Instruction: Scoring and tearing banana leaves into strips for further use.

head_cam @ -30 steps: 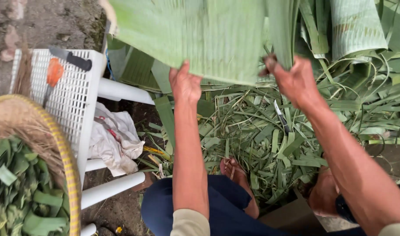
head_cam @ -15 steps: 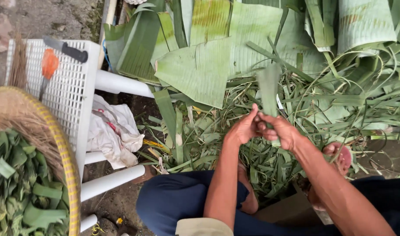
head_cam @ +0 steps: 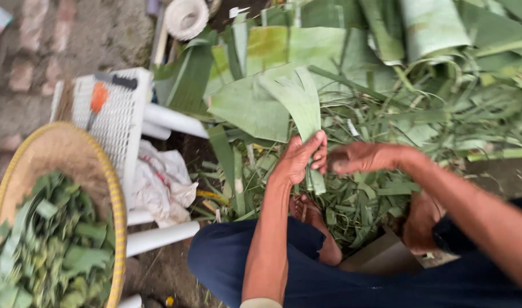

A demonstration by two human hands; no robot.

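Two hands at centre frame. Left hand (head_cam: 298, 159) fingers grasping one banana-leaf strip (head_cam: 300, 105), which rises toward 12 o'clock. Right hand (head_cam: 361, 158) just beside it at 3 o'clock, fingers curled at the strip's lower end; grip unclear. One round woven basket (head_cam: 110, 188) of folded leaf pieces at 8 o'clock. One white plastic chair (head_cam: 124, 120) at 10 o'clock. Leaf scraps (head_cam: 358, 199) heaped below, uncounted.

Smooth matt leaf strip (head_cam: 300, 102), woven cane basket (head_cam: 110, 171).
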